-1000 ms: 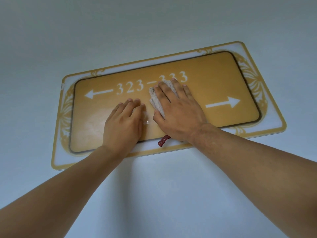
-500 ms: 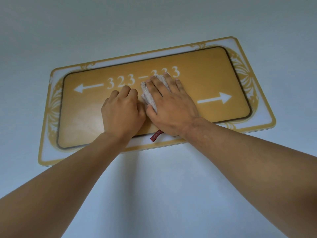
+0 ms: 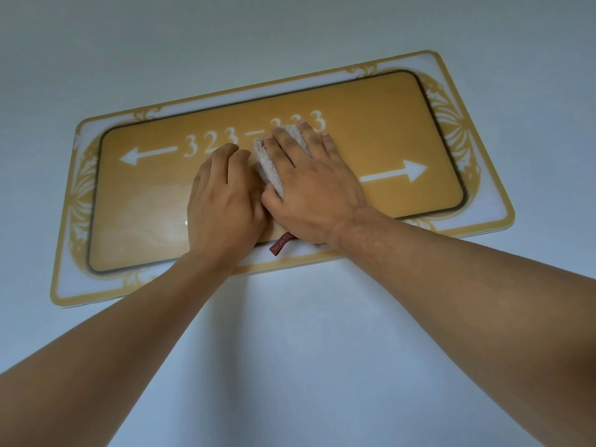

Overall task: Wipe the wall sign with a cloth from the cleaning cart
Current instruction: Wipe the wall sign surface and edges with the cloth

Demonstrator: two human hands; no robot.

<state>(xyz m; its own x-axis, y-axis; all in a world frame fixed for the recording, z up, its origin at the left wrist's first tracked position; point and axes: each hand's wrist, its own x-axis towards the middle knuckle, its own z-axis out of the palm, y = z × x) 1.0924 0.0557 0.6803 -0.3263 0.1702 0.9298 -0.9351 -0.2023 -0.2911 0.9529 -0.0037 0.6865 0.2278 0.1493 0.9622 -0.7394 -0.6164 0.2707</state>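
Note:
A gold wall sign [image 3: 380, 130] with white numbers, two white arrows and an ornate pale border hangs on the wall. My right hand [image 3: 309, 188] lies flat over a folded grey-white cloth [image 3: 266, 166] and presses it against the middle of the sign, covering part of the second number. A small red tag [image 3: 280, 247] of the cloth sticks out below my palm. My left hand [image 3: 225, 204] rests flat on the sign just left of the cloth, fingers together, touching my right hand.
A plain pale blue-grey wall [image 3: 290, 350] surrounds the sign on all sides. Both my bare forearms reach up from the bottom corners of the view.
Both hands and the cloth stay at the middle of the sign. My left hand has closed in until it touches my right hand. The view has shifted slightly.

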